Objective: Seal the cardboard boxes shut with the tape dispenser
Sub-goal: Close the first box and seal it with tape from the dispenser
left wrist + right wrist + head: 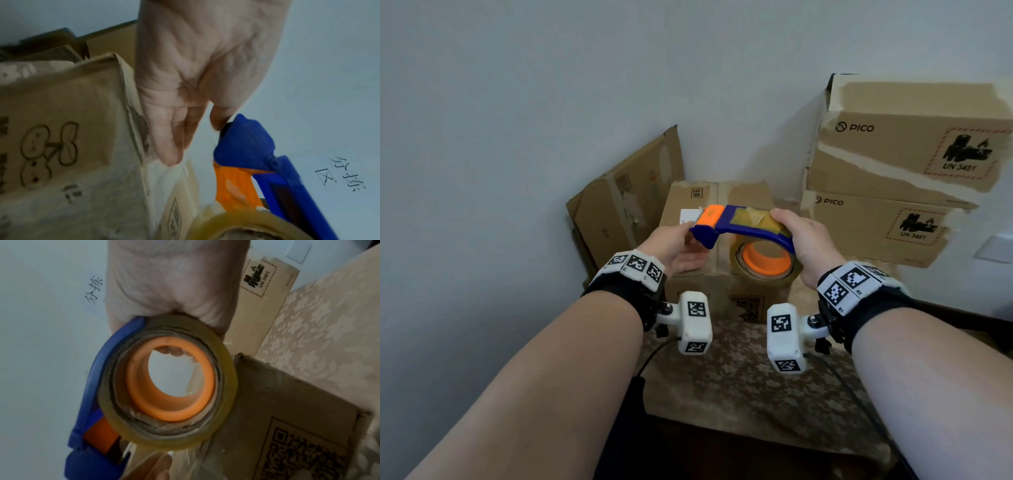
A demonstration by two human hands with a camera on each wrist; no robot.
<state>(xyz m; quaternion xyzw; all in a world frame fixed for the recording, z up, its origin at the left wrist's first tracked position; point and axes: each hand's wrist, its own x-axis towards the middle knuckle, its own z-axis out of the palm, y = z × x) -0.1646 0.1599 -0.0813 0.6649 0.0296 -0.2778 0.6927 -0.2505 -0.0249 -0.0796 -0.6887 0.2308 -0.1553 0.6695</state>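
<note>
Forearms: both reach forward over the patterned counter (739, 387), wrist trackers on.
Right hand (806, 246): fingers wrapped over the back of the tape dispenser (743, 229), clamped on frame and roll; held up off the box, roll side facing the camera, likely to keep the blade end free.
Roll (167, 382): yellowish tape on an orange core, seated in the blue frame.
Left hand (678, 245): at the blade end; thumb tip (219, 120) touches the blue nose, other fingers straight and loose beside it. Judged to be hunting for the tape's free end; whether any tape is pinched, cannot tell.
Box (714, 202): small carton just under and behind the dispenser, flaps down, centre seam running away from the camera; old torn tape marks along it.
Other boxes: flattened carton (626, 202) leaning on the wall at left; Pico cartons (907, 157) stacked at right.
Stage: preparation, no fresh strip laid on the seam yet.
</note>
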